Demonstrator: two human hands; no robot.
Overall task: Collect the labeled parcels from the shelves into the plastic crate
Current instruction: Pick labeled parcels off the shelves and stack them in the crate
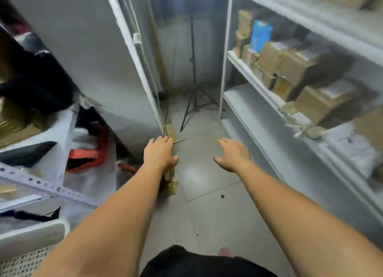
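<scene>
Parcels [319, 104] on the white shelf [248, 74]: labels blurred, unreadable. Left hand [159, 154] and right hand [233, 154], left of the shelf, fingers spread, holding nothing.

R shelf [251, 76] w/ rows of brown parcels [290, 62]; tripod [193, 73] stands on tiled floor [209, 177] at back.

Two bare grips, left grip [159, 155] and right grip [232, 155], two shelving units, right shelving [248, 105] and left shelving [41, 185], brown parcels [290, 64] at least eight, exact count lost to blur, one blue packet [260, 35], one black tripod stand [193, 69], one perforated crate [22, 262] partly in frame
</scene>
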